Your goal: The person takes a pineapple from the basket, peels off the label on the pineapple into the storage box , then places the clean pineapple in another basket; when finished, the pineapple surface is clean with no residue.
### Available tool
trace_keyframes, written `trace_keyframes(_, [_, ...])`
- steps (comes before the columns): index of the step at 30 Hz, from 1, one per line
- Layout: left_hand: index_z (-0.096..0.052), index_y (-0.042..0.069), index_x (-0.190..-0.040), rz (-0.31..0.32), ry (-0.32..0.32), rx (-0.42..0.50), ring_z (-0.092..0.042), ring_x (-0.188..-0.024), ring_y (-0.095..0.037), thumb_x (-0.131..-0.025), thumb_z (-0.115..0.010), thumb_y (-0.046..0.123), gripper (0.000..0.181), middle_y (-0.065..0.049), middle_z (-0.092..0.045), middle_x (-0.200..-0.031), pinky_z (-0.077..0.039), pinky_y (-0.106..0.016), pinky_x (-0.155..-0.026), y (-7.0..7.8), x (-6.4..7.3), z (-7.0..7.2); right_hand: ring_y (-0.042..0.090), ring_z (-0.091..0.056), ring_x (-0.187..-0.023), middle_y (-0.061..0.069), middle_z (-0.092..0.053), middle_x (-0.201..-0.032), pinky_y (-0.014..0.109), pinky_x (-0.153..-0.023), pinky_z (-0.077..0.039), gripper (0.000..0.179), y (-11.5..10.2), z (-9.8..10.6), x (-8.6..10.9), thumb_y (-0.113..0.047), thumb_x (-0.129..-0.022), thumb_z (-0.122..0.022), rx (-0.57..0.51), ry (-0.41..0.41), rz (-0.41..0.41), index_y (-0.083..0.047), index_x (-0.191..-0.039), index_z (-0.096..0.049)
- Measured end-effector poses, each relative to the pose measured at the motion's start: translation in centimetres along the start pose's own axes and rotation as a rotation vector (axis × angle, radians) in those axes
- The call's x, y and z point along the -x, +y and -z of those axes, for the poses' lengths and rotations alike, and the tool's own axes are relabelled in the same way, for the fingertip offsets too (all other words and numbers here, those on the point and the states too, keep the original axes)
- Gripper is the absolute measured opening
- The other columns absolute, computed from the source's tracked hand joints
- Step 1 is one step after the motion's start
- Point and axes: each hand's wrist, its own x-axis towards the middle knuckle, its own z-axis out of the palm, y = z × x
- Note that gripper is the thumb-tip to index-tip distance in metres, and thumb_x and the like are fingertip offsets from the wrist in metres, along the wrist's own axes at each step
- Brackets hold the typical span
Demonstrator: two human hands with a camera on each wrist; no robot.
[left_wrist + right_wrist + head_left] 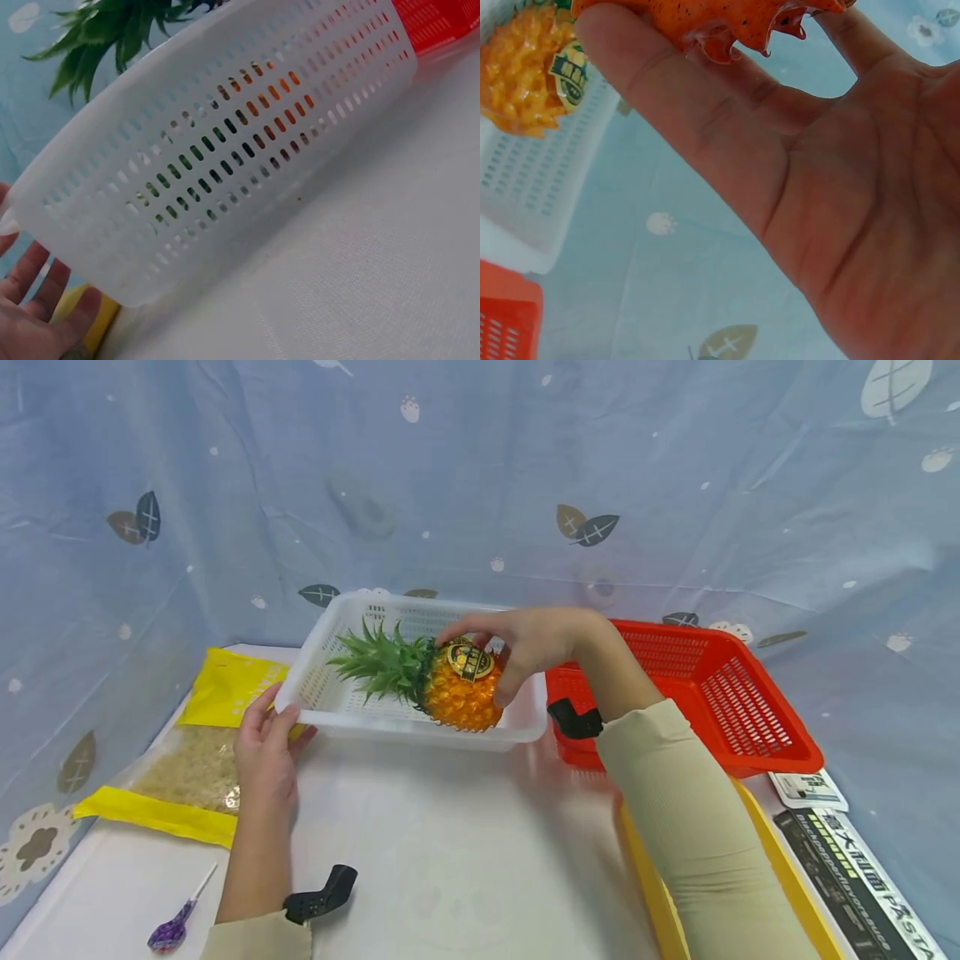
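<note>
My right hand [536, 639] holds a pineapple [463, 695] with an orange body, a dark gold-edged label and green leaves to the left. It overlaps the white basket [420, 731] in the head view, and its leaves [112, 34] show above the rim in the left wrist view. Thumb and fingers grip the body from either side. A second pineapple [514, 71], also labelled, lies inside the basket in the right wrist view; the upper one hides it in the head view. At the basket's near left corner my left hand [266, 747] grips the rim.
A red basket [765, 693] stands right of the white one, with a yellow container [645, 868] in front. Pasta boxes [847, 877] lie at far right. A yellow bag [187, 768] and a purple lollipop [169, 931] lie at left. A patterned curtain [480, 485] hangs behind.
</note>
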Motion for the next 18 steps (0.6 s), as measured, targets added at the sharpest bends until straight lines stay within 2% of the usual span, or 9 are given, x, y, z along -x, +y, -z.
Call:
trace_keyframes(5, [-0.052,0.026,-0.151,0.001,-0.01,0.017,-0.052,-0.131,-0.02,-0.105,-0.062,0.022,0.048,0.0,-0.052,-0.149,-0.059,-0.021,-0.089,0.1,-0.1,0.2,0.029,-0.062,-0.112,0.005,-0.048,-0.142,0.038,-0.088,-0.062,0.086,-0.4,-0.9,1.3,-0.01,-0.081,-0.082,0.039,-0.011,0.043,-0.035,-0.153,-0.042])
trace_keyframes(8, [-0.052,0.025,-0.151,0.001,-0.009,0.033,-0.052,-0.131,-0.021,-0.105,-0.061,0.021,0.047,-0.001,-0.052,-0.149,-0.059,-0.022,-0.089,0.2,-0.1,0.2,0.028,-0.063,-0.112,0.003,-0.048,-0.143,0.038,-0.086,-0.062,0.084,-0.4,-1.6,2.0,-0.012,-0.081,-0.081,0.063,-0.002,0.049,-0.036,-0.152,-0.043])
trace_keyframes(12, [-0.053,0.025,-0.15,0.002,-0.002,0.035,-0.052,-0.131,-0.021,-0.105,-0.061,0.02,0.047,-0.001,-0.053,-0.149,-0.059,-0.021,-0.088,0.2,-0.1,0.2,0.027,-0.06,-0.111,0.001,-0.047,-0.143,0.037,-0.084,-0.061,0.086,-0.1,-2.7,3.0,-0.014,-0.079,-0.082,0.097,0.009,0.049,-0.041,-0.151,-0.043])
trace_keyframes(18, [-0.052,0.024,-0.151,-0.009,-0.006,0.021,-0.054,-0.128,-0.02,-0.105,-0.061,0.019,0.047,-0.001,-0.054,-0.146,-0.061,-0.02,-0.086,-0.1,0.1,0.1,0.024,-0.055,-0.111,-0.001,-0.049,-0.143,0.036,-0.084,-0.058,0.087,0.6,-4.5,4.2,-0.009,-0.077,-0.081,0.092,0.007,0.085,-0.036,-0.151,-0.044])
